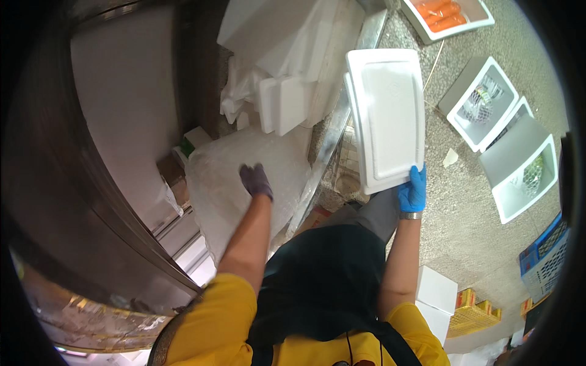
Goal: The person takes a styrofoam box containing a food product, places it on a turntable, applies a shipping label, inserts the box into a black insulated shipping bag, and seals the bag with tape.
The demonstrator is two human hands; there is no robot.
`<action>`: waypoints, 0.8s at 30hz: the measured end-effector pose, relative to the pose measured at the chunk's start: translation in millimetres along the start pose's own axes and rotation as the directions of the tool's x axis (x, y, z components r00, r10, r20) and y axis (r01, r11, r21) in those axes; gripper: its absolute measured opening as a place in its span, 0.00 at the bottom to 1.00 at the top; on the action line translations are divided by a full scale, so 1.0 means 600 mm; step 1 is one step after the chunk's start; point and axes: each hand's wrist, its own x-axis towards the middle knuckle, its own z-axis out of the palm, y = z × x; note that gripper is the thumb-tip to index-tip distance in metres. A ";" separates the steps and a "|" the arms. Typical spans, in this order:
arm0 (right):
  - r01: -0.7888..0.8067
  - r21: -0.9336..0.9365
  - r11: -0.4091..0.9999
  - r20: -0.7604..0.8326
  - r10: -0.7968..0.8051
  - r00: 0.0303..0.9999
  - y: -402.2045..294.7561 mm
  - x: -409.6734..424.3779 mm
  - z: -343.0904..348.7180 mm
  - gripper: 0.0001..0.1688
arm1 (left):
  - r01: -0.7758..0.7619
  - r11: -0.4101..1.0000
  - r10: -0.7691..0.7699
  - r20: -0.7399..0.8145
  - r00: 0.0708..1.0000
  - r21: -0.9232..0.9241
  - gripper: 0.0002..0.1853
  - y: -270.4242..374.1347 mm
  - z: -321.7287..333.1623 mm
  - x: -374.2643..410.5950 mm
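Note:
My right hand [413, 190], in a blue glove, grips the lower end of white polystyrene foam lids [393, 119], at least two laid together. On the left, my left hand [256, 180] wears a dark purplish glove and is over a large translucent plastic-wrapped bundle [219, 183]; whether it touches the plastic is unclear. Its fingers look extended and hold nothing visible. Beyond the bundle stand more white foam lids [286, 103] beside crumpled white plastic. A metal rail [325, 160] runs between the bundle and the lids in my right hand.
Foam boxes stand on the speckled floor: one with orange items [442, 16] and several with netted produce [478, 107]. Blue crates [542, 256] and a yellow crate [474, 320] are at the lower right, near white boxes [435, 293]. A dark metal edge [128, 201] curves along the left.

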 end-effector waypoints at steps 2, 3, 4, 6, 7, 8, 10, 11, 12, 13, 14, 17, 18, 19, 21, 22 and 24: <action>-0.043 0.031 0.999 0.045 0.042 0.998 0.004 0.001 -0.038 0.36 | -0.234 0.967 0.233 0.019 0.972 0.098 0.37 -0.003 0.007 0.117; -0.065 0.076 0.995 0.028 0.063 0.998 0.007 -0.001 -0.053 0.36 | -0.250 0.930 0.240 0.070 0.968 0.269 0.39 0.018 -0.001 0.185; -0.082 0.121 0.989 0.015 0.081 0.997 0.010 0.002 -0.068 0.36 | -0.275 0.875 0.256 0.100 0.961 0.400 0.42 0.044 0.000 0.231; -0.096 0.172 0.980 -0.045 0.105 0.993 0.021 0.008 -0.106 0.35 | -0.335 0.722 0.305 0.157 0.939 0.606 0.48 0.124 0.014 0.291; -0.110 0.178 0.978 -0.068 0.124 0.990 0.021 0.013 -0.121 0.34 | -0.345 0.681 0.328 0.152 0.932 0.646 0.49 0.160 0.027 0.301; -0.122 0.185 0.975 -0.095 0.141 0.985 0.021 0.016 -0.134 0.34 | -0.356 0.636 0.352 0.153 0.923 0.685 0.50 0.192 0.040 0.314; -0.128 0.150 0.980 -0.098 0.143 0.985 0.015 0.026 -0.148 0.34 | -0.371 0.574 0.369 0.175 0.913 0.730 0.53 0.211 0.062 0.343; -0.120 0.153 0.981 -0.075 0.132 0.988 0.016 0.030 -0.152 0.34 | -0.382 0.562 0.367 0.192 0.910 0.734 0.54 0.214 0.079 0.362; -0.110 0.155 0.982 -0.051 0.120 0.992 0.018 0.028 -0.154 0.35 | -0.392 0.550 0.366 0.210 0.907 0.737 0.56 0.212 0.096 0.385; -0.122 0.154 0.981 -0.085 0.136 0.987 0.023 0.032 -0.152 0.35 | -0.431 0.570 0.380 0.241 0.893 0.699 0.56 0.187 0.114 0.429; -0.152 0.130 0.980 -0.073 0.162 0.984 0.027 0.035 -0.145 0.36 | -0.462 0.590 0.394 0.263 0.881 0.662 0.56 0.141 0.125 0.489; -0.189 0.130 0.973 -0.029 0.194 0.981 0.035 0.033 -0.146 0.37 | -0.320 0.945 0.260 0.445 0.857 0.064 0.56 0.083 0.155 0.553; -0.192 0.117 0.974 -0.031 0.196 0.980 0.039 0.037 -0.145 0.37 | -0.455 0.862 0.361 0.361 0.860 0.223 0.49 0.062 0.159 0.560; -0.198 0.101 0.975 -0.036 0.203 0.979 0.040 0.036 -0.142 0.37 | -0.526 0.750 0.448 0.276 0.850 0.401 0.43 0.045 0.164 0.554; -0.185 0.022 0.983 -0.056 0.186 0.981 0.046 0.037 -0.127 0.38 | -0.525 0.655 0.538 0.152 0.829 0.544 0.41 0.037 0.160 0.530; -0.154 -0.027 0.988 -0.044 0.153 0.987 0.048 0.039 -0.119 0.39 | -0.503 0.608 0.583 0.085 0.808 0.614 0.40 0.037 0.145 0.516; -0.134 0.001 0.991 -0.030 0.134 0.991 0.052 0.032 -0.100 0.39 | -0.439 0.692 0.449 0.135 0.883 0.572 0.45 0.070 0.105 0.486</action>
